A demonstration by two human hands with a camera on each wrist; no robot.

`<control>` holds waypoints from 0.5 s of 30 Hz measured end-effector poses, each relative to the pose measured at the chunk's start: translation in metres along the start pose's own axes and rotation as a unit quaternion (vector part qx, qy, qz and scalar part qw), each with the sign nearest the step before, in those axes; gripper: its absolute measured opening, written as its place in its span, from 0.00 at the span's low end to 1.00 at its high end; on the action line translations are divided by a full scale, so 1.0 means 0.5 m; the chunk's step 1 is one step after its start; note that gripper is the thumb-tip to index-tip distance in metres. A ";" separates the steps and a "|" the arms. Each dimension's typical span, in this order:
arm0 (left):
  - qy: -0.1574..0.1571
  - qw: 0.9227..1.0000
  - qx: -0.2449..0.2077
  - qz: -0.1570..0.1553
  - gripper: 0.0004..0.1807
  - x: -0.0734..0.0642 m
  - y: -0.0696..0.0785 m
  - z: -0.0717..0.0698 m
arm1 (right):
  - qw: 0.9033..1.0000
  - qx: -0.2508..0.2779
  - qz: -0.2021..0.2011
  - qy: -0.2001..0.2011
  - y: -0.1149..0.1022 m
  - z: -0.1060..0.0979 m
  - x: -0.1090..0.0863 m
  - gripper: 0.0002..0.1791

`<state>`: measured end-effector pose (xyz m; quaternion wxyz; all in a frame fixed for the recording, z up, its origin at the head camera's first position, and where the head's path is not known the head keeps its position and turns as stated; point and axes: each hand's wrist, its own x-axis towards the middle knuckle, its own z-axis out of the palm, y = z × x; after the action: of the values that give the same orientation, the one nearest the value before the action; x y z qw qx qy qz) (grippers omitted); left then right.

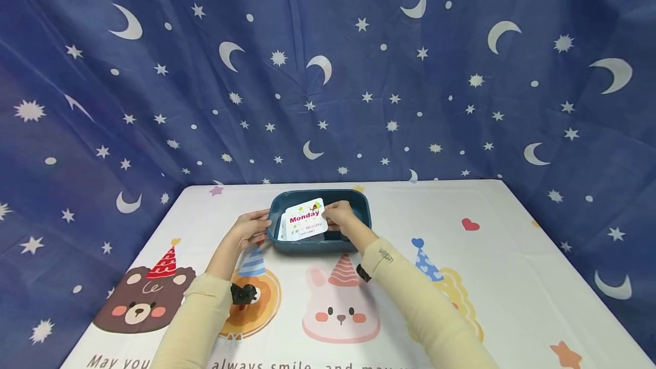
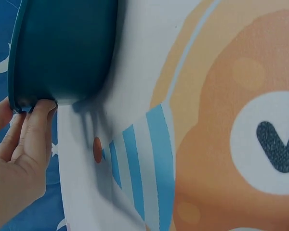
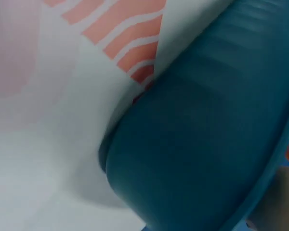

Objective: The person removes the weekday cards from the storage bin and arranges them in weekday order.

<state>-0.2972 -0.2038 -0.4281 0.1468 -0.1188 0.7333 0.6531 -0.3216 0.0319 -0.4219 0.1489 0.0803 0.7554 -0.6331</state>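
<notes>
A dark teal plastic basin [image 1: 319, 248] stands on the table. At its left end my left hand [image 1: 249, 226] grips the rim; in the left wrist view the thumb and fingers [image 2: 37, 126] lie on either side of the rim. My right hand [image 1: 342, 215] reaches over the basin and pinches the right edge of a white card [image 1: 306, 222] that reads "Monday", with small coloured pictures. Another white card [image 1: 282, 228] shows partly behind it at the left. In the right wrist view the basin wall [image 3: 197, 130] hides most of that hand.
A white tablecloth [image 1: 420, 209] with printed cartoon animals, party hats and lettering covers the table. Behind and at the sides hangs a dark blue curtain [image 1: 359, 130] with moons and stars. Dark straps [image 1: 243, 294] sit near the wrists.
</notes>
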 end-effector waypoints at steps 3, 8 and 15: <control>0.004 1.000 0.000 -0.002 0.29 0.000 -0.003 -0.002 | 1.000 0.005 -0.001 -0.006 -0.003 -0.013 -0.005 0.16; 0.004 1.000 -0.002 0.006 0.28 -0.001 -0.007 -0.001 | 1.000 0.008 -0.006 -0.012 -0.012 -0.039 -0.019 0.19; 0.007 1.000 0.000 0.006 0.28 -0.001 -0.003 0.003 | 0.999 0.033 -0.013 -0.025 -0.025 -0.078 -0.039 0.19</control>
<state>-0.2959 -0.2025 -0.4295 0.1378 -0.1184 0.7349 0.6533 -0.3118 0.0692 -0.3978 0.1562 0.0594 0.7314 -0.6611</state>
